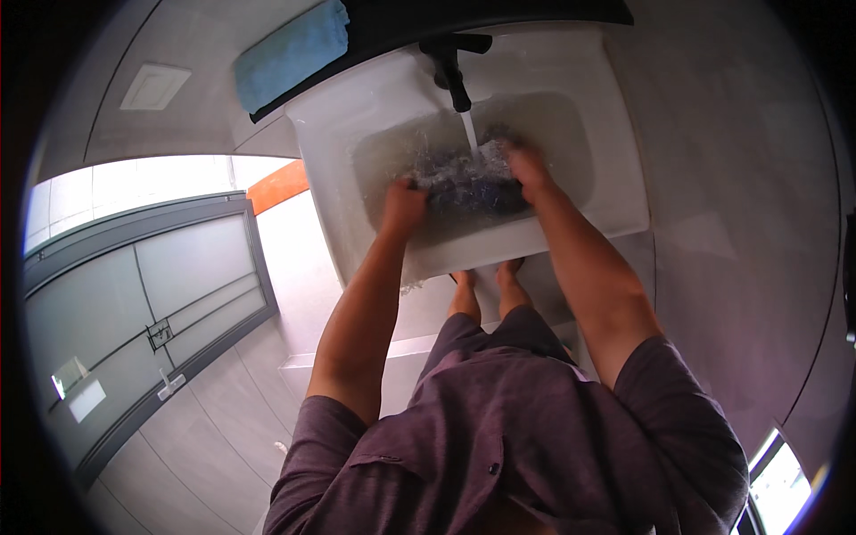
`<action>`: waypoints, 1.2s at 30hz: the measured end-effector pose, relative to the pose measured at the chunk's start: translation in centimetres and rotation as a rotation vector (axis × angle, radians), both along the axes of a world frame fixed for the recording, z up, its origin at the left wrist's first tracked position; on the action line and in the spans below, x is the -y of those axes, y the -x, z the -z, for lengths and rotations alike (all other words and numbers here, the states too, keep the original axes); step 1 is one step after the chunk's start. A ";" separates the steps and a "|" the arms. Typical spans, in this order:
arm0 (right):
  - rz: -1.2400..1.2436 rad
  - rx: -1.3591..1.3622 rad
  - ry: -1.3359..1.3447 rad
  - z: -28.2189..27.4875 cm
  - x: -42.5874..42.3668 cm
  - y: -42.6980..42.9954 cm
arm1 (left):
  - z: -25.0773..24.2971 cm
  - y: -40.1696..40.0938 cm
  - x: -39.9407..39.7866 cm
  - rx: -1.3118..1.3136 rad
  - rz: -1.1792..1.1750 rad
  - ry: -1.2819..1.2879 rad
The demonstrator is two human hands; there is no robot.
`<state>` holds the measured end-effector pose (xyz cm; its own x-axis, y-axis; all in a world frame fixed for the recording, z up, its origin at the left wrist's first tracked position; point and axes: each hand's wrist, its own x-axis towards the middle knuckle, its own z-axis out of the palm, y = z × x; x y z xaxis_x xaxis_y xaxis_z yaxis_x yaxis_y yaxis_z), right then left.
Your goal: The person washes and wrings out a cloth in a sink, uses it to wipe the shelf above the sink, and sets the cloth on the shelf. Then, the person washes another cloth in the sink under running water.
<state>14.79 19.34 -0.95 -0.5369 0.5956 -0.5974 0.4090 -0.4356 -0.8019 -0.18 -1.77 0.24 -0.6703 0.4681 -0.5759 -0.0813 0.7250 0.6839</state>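
Observation:
A white washbasin holds cloudy water, into which a stream runs from a black faucet. Dark, bluish fabric lies in the churned water below the stream. At its left edge is my left hand, fingers curled at the fabric and partly hidden by water and splashes. My right hand is at the fabric's right side, just right of the stream; its fingers are blurred and partly under water, so its hold cannot be made out.
A black shelf runs behind the basin, with a rolled light-blue towel on its left part. At left is a grey-framed door with frosted panels. A grey wall stands close on the right.

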 end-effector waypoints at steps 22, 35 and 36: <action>-0.308 0.393 -1.252 -5.6 0.2 -0.9 | -9.1 -3.8 -1.9 0.347 -0.409 -0.474; -0.684 -0.082 -1.114 -6.6 4.5 0.6 | -13.5 -0.5 0.8 -0.228 -0.448 -0.658; -0.867 0.040 -1.027 -5.5 3.4 0.2 | -13.5 0.2 1.0 -0.284 -0.483 -0.720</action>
<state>14.60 15.92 4.54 -0.9591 0.2597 -0.1126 0.2749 0.7604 -0.5885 -0.36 -2.81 13.75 -0.9586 0.2825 -0.0366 -0.0246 0.0457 0.9987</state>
